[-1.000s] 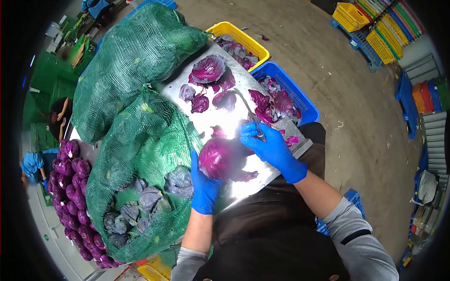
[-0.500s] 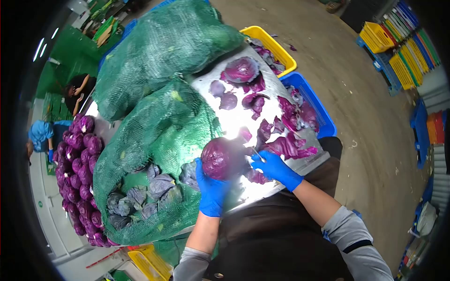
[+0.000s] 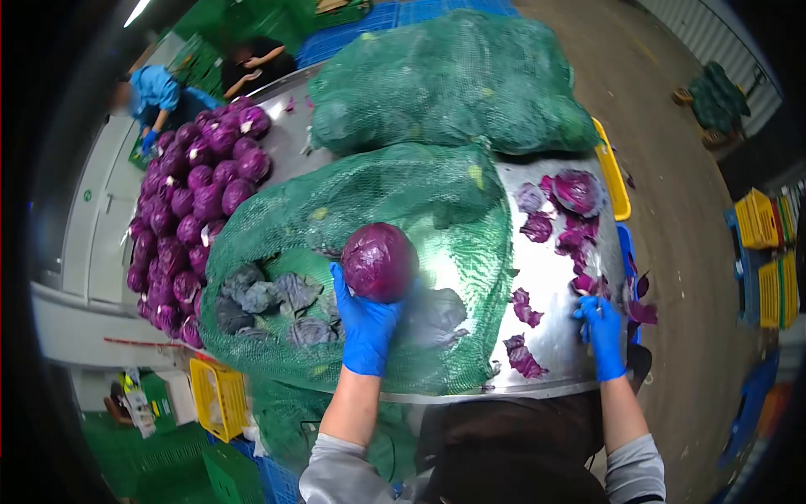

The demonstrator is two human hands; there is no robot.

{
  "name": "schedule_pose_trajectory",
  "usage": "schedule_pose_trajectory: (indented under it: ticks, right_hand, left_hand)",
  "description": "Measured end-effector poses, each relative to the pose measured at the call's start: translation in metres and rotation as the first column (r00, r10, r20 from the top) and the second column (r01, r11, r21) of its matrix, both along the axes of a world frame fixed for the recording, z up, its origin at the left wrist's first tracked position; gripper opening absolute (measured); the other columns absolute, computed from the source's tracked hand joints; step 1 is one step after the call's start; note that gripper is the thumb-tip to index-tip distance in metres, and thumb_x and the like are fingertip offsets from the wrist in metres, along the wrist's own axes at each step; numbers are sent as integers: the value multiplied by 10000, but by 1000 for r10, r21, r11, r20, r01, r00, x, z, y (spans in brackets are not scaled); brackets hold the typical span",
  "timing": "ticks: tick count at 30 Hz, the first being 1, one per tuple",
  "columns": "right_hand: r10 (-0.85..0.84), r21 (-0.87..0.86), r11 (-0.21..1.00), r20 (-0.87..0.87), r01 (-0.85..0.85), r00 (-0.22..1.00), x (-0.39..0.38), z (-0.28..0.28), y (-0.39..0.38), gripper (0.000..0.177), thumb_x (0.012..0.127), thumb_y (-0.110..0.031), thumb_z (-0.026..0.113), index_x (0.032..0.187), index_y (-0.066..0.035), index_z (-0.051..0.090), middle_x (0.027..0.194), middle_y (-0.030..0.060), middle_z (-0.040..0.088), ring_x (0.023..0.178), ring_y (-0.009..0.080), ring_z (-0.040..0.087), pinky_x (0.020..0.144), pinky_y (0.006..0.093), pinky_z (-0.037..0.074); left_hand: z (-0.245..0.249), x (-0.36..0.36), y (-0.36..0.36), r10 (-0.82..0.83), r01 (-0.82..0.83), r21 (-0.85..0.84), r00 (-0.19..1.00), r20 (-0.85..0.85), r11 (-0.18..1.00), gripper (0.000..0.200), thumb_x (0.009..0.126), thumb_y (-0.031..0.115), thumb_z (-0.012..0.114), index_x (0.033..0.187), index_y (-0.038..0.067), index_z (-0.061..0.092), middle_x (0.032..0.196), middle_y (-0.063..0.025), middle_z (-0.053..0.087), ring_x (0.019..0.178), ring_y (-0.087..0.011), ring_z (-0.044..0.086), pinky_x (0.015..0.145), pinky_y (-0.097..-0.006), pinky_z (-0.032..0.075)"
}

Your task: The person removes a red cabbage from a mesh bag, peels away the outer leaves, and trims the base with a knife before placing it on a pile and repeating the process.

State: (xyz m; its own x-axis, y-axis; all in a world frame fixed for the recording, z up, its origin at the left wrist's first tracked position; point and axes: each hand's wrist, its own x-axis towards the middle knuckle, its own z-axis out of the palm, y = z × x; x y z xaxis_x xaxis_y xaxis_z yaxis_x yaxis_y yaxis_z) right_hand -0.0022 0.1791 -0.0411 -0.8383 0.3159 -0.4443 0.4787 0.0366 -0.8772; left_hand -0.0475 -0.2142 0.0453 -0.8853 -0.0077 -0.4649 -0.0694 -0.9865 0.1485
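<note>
My left hand (image 3: 367, 330), in a blue glove, holds up a round, shiny red cabbage (image 3: 379, 262) from below, above the green mesh sack (image 3: 336, 210). Dull, dark cabbages (image 3: 298, 291) lie in the sack's open mouth. Over the right edge of the metal table (image 3: 495, 374), my gloved right hand (image 3: 600, 336) is closed, its fingers curled around what looks like a small knife, mostly hidden. Purple outer leaves (image 3: 642, 312) are just beyond that hand, by the blue crate (image 3: 626, 245). More loose leaves (image 3: 525, 357) lie on the table to its left.
A full green mesh sack (image 3: 453, 84) lies across the back. Trimmed red cabbages (image 3: 193, 202) are piled at the left, near two people. A yellow crate (image 3: 613, 172) stands against the right edge, another yellow crate (image 3: 220, 399) below the front left.
My left hand has carried the cabbage left, from over the bare metal to over the sack. My right hand has moved right to the table edge, and leaves have shifted toward the blue crate. The view has turned left.
</note>
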Motion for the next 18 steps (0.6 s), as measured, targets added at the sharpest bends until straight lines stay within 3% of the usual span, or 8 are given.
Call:
schedule_pose_trajectory:
  ticks: [2, 5, 8, 9, 12, 13, 14, 18]
  right_hand:
    - [145, -178, 975, 39, -136, 989, 7, 6, -38, 210, 888, -243, 588, 921, -40, 629, 723, 48, 648, 439, 65, 465, 389, 205, 347]
    - [342, -419, 882, 255, -215, 905, 28, 8, -83, 225, 871, -206, 586, 921, 10, 631, 700, 66, 633, 458, 108, 516, 403, 245, 382]
    - [181, -284, 950, 152, -133, 972, 40, -21, -79, 174, 866, -195, 593, 904, -30, 633, 691, 53, 624, 506, 98, 560, 414, 206, 399]
    - [110, -127, 987, 102, -97, 989, 34, -21, -69, 169, 877, -212, 585, 881, -46, 616, 691, 47, 617, 511, 90, 557, 404, 205, 393]
    - [-8, -13, 1000, -52, 7, 999, 14, -48, -16, 184, 895, -250, 558, 957, -78, 567, 710, 31, 603, 482, 87, 526, 369, 211, 362]
    - [-75, -39, 997, -70, 72, 995, 6, -48, -7, 174, 889, -240, 567, 944, -75, 572, 704, 27, 601, 461, 80, 504, 354, 214, 348]
    - [-42, 35, 998, -67, 45, 997, 0, -39, -1, 132, 923, -170, 521, 935, -60, 592, 692, 35, 612, 434, 71, 487, 348, 209, 337]
    - [-16, 62, 998, -67, 21, 998, -6, -38, -3, 132, 910, -184, 543, 928, -60, 585, 671, 34, 604, 397, 70, 452, 330, 213, 321]
  left_hand:
    - [-10, 0, -24, 64, -63, 17, 997, -33, 998, 713, 827, 580, 521, 1375, 154, 359, 1410, -155, 373, 1276, -387, 374, 1000, -625, 312]
    - [2, 4, -53, 148, -161, -202, 986, -78, 966, 694, 821, 540, 559, 1368, 155, 372, 1403, -155, 383, 1269, -383, 385, 1003, -640, 300]
    - [10, 4, -103, 280, -333, -338, 940, -194, 880, 683, 823, 531, 559, 1363, 153, 379, 1395, -151, 393, 1260, -375, 400, 1003, -639, 305]
    - [8, 4, -127, 335, -388, -398, 921, -198, 831, 676, 825, 523, 556, 1363, 155, 378, 1392, -140, 399, 1254, -366, 409, 1009, -630, 303]
    - [42, 0, -176, 485, -520, -252, 853, -191, 816, 672, 825, 520, 551, 1361, 154, 380, 1389, -134, 403, 1255, -362, 408, 1010, -621, 310]
    - [50, -3, -187, 506, -551, -278, 834, -219, 787, 691, 788, 509, 609, 1343, 153, 400, 1370, -134, 423, 1239, -360, 424, 997, -612, 331]
    - [55, -3, -201, 531, -583, -304, 812, -242, 753, 713, 751, 498, 666, 1324, 152, 420, 1350, -134, 444, 1222, -358, 439, 985, -604, 353]
    - [50, -11, -271, 599, -653, -280, 757, -261, 704, 746, 730, 502, 680, 1340, 177, 399, 1350, -127, 444, 1224, -367, 434, 964, -622, 362]
